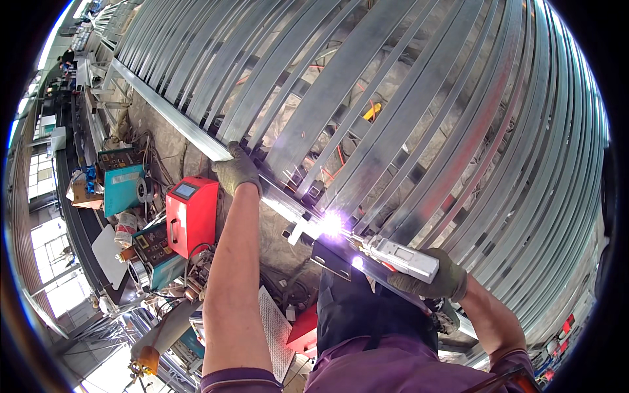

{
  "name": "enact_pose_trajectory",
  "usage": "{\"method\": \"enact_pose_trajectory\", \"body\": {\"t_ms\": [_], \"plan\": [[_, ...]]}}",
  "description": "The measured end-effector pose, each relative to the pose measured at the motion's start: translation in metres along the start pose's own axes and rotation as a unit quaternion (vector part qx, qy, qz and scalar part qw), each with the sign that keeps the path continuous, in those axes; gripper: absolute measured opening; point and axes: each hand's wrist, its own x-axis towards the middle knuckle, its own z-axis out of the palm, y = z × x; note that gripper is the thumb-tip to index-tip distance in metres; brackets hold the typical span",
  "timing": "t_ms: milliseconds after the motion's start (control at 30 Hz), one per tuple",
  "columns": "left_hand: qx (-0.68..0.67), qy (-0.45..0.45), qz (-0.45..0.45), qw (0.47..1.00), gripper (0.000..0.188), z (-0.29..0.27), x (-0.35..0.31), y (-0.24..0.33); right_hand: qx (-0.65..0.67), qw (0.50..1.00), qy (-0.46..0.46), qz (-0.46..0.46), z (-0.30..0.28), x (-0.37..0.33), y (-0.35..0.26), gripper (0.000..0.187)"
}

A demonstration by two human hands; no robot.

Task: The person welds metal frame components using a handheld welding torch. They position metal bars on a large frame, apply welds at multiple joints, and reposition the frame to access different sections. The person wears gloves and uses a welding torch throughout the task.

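At the far left, a brown box (84,196) sits with a blue thing (90,175) showing at its top. Next to it is a teal machine (123,190), and then a red machine (190,216) with a small screen. Near the middle, the person's gloved left hand (237,171) lies on a long metal rail (173,124) that slants from the upper left down to the middle. Its fingers look bent at the edge, but one cannot tell if they grip it. A very bright light (333,224) shines just below the middle. Right of it is a pale welding gun (403,257). Its long side slants, and its tip points up and left at the light. The gloved right hand (451,274) has its fingers wrapped around the gun. Long gray bars (347,78) fill the top and right.
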Motion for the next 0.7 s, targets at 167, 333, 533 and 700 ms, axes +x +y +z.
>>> {"method": "enact_pose_trajectory", "body": {"t_ms": [167, 333, 533, 700], "plan": [[-0.034, -0.026, -0.012, 0.999, 0.083, 0.0, 0.006, -0.006, -0.017, 0.999, 0.01, -0.031, 0.004, -0.003, 0.01, 0.046], [-0.035, -0.027, -0.023, 0.999, 0.082, -0.007, -0.006, 0.005, -0.031, 0.998, 0.026, -0.044, 0.005, -0.004, 0.011, 0.045], [-0.033, -0.02, -0.019, 0.999, 0.081, -0.003, -0.002, 0.001, -0.037, 0.996, 0.045, -0.068, 0.011, -0.01, 0.02, 0.046], [-0.034, -0.024, -0.017, 0.999, 0.082, -0.002, 0.0, -0.002, -0.046, 0.997, 0.033, -0.052, 0.011, -0.012, 0.024, 0.046]]}}
